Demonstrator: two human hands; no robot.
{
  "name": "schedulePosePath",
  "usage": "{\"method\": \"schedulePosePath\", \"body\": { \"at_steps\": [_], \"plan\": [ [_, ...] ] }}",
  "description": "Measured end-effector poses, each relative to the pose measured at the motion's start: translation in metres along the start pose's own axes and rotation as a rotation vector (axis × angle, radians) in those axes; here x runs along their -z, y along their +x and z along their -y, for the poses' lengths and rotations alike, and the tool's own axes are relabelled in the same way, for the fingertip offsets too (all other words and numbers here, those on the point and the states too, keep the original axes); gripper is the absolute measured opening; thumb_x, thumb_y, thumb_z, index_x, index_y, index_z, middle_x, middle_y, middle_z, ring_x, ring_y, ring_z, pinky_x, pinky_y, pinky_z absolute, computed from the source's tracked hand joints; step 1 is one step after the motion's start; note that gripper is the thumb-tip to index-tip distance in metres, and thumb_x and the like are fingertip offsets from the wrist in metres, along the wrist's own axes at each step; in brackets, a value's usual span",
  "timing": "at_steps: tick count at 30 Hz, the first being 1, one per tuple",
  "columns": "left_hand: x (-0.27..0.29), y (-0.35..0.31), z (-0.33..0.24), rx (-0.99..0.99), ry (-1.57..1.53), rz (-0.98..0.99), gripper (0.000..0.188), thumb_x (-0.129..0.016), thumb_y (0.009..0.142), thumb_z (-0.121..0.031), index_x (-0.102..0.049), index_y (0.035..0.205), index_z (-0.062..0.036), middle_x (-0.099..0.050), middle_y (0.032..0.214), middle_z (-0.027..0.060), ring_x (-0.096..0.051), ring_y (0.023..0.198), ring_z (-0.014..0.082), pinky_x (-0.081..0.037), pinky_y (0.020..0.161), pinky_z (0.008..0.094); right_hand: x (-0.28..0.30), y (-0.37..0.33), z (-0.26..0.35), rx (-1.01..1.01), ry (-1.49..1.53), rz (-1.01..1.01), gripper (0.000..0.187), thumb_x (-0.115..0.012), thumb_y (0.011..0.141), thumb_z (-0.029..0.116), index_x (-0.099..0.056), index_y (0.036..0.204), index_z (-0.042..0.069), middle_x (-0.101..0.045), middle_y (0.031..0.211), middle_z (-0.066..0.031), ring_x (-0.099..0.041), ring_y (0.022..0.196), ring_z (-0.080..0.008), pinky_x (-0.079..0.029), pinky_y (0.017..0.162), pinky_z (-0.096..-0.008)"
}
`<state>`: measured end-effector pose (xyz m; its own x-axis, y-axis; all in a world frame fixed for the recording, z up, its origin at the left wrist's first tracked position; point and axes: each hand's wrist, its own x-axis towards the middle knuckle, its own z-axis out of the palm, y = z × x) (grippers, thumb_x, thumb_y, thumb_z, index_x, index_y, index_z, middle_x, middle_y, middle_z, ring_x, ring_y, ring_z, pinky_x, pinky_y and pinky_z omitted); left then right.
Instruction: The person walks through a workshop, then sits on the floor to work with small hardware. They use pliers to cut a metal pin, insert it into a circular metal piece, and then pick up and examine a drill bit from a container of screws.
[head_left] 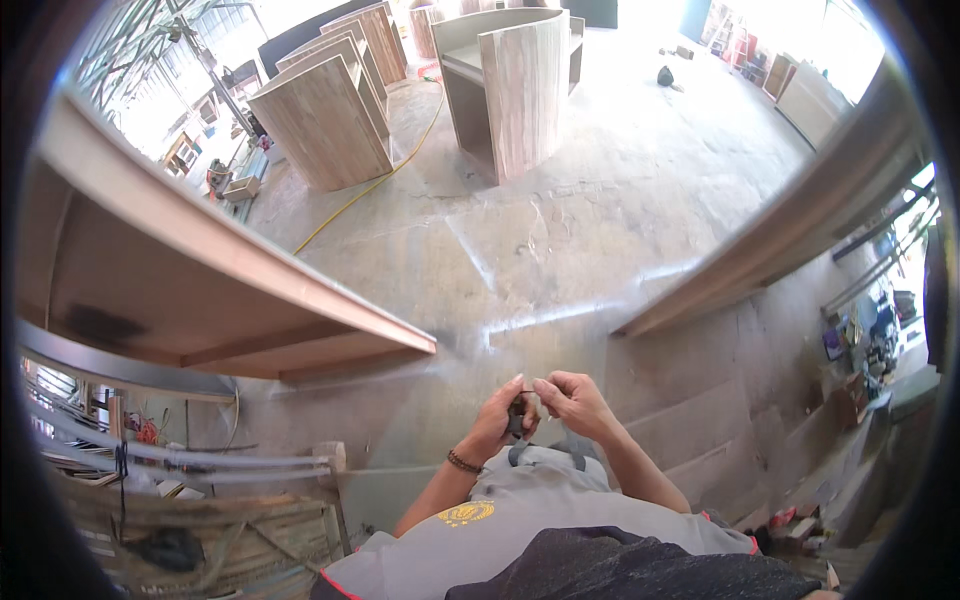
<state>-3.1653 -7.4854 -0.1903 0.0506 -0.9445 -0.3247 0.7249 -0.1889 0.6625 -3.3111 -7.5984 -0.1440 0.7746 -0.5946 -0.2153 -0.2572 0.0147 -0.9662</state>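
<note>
Both my hands are close together in front of my waist, over the grey shirt. My left hand, with a beaded bracelet on its wrist, is closed round a small dark object whose kind I cannot make out. Right beside it, my right hand is closed in a pinch, thumb against fingers. Between the two sets of fingertips shows something thin and dark, too small to name. The fingers of the left hand partly cover the dark object.
Wooden cabinet panels rise close by at left and right. Farther ahead stand curved wooden cabinets on the concrete floor. A yellow hose runs across it. At lower left is a wooden rack; clutter lies at right.
</note>
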Motion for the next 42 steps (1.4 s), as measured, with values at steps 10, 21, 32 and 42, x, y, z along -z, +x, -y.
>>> {"method": "schedulePosePath", "body": {
  "at_steps": [10,21,32,42],
  "plan": [
    [0.208,0.372,-0.261,-0.15,0.031,-0.03,0.045,-0.043,0.106,-0.041,-0.055,0.079,-0.008,-0.057,0.063,0.0053,-0.056,0.055,0.0165,-0.047,0.051,0.0307,0.042,0.492,0.022,0.064,-0.004,0.12,0.045,-0.041,0.108,0.028,-0.065,0.089,-0.004,-0.07,0.073,-0.0097,-0.067,0.067,-0.014,-0.05,0.061,-0.0284],
    [0.418,0.612,-0.546,-0.279,0.161,-0.496,0.043,-0.046,0.106,-0.039,-0.058,0.078,-0.0077,-0.055,0.061,0.0033,-0.054,0.051,0.0132,-0.045,0.049,0.0274,0.025,0.987,0.111,0.331,-0.395,0.49,0.043,-0.048,0.105,0.031,-0.069,0.086,-0.001,-0.066,0.068,-0.0145,-0.058,0.059,-0.018,-0.047,0.059,-0.0354],
    [0.652,0.647,-0.86,-0.748,-0.06,-0.947,0.044,-0.041,0.108,-0.033,-0.05,0.073,-0.0078,-0.05,0.06,0.003,-0.051,0.054,0.013,-0.045,0.051,0.028,-0.217,1.374,0.258,0.567,-0.412,0.966,0.035,-0.052,0.101,0.024,-0.068,0.08,0.001,-0.07,0.07,-0.0119,-0.064,0.061,-0.0322,-0.05,0.06,-0.0373],
    [0.939,0.615,-1.105,-0.779,-0.032,-1.094,0.035,-0.045,0.108,-0.03,-0.055,0.084,-0.006,-0.05,0.06,-0.0002,-0.048,0.053,0.0088,-0.042,0.051,0.0255,-0.497,1.639,0.326,0.354,-0.322,1.022,0.041,-0.047,0.104,0.027,-0.07,0.081,0.002,-0.072,0.073,-0.0078,-0.068,0.064,-0.0225,-0.053,0.065,-0.0334]
  ]
}}
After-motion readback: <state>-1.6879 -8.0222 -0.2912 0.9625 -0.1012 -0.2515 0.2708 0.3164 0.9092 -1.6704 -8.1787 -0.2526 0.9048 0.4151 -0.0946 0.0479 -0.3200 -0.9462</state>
